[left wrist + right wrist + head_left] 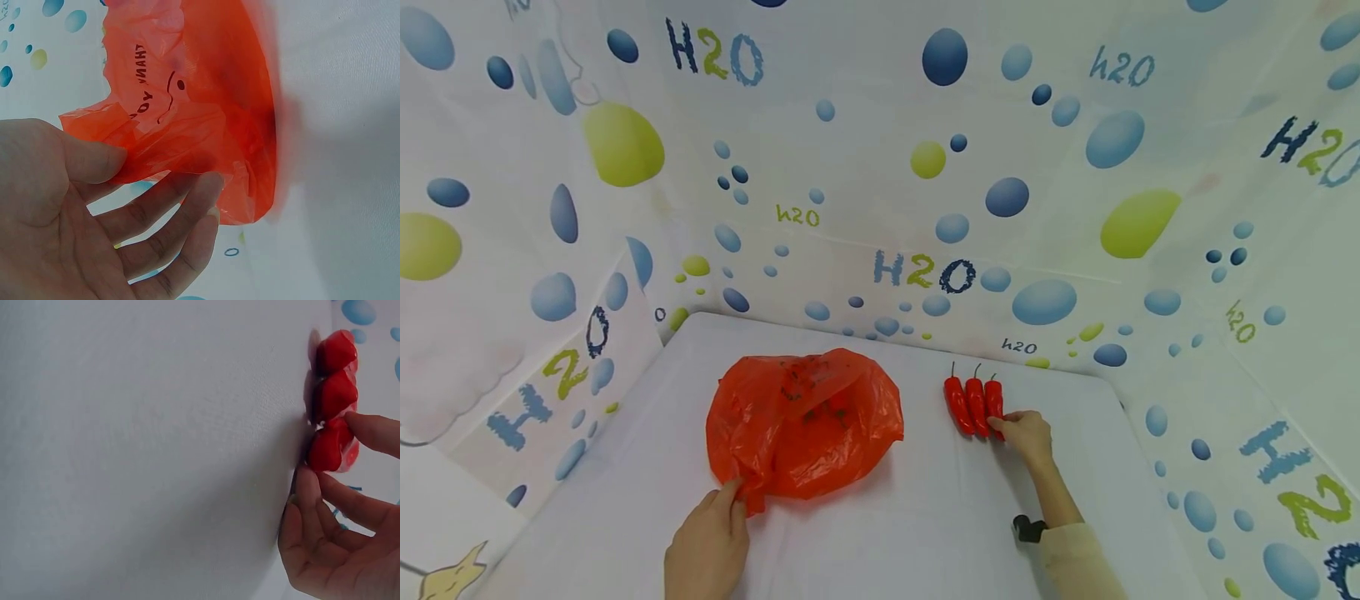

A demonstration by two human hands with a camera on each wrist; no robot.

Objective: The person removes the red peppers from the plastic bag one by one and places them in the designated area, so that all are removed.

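A thin red plastic bag [741, 417] lies on the left half of the table, its mouth partly spread. Red shapes with dark green bits show faintly inside it. At the bag's near left corner my left hand [707, 542] pinches the plastic between thumb and index finger, the other fingers loosely bent below [169, 231]. To the right, three red chili peppers lie side by side, stems pointing away. My right hand [1028, 435] pinches the rightmost chili pepper [993, 397] near its lower end. The middle chili pepper [975, 403] and the left chili pepper [957, 405] lie beside it.
A white cloth covers the table [925, 533]. Behind it and along both sides stands a white sheet [865, 167] printed with blue and green dots and H2O lettering. A small black object [1028, 528] sits at the right wrist, by the beige sleeve [1078, 558].
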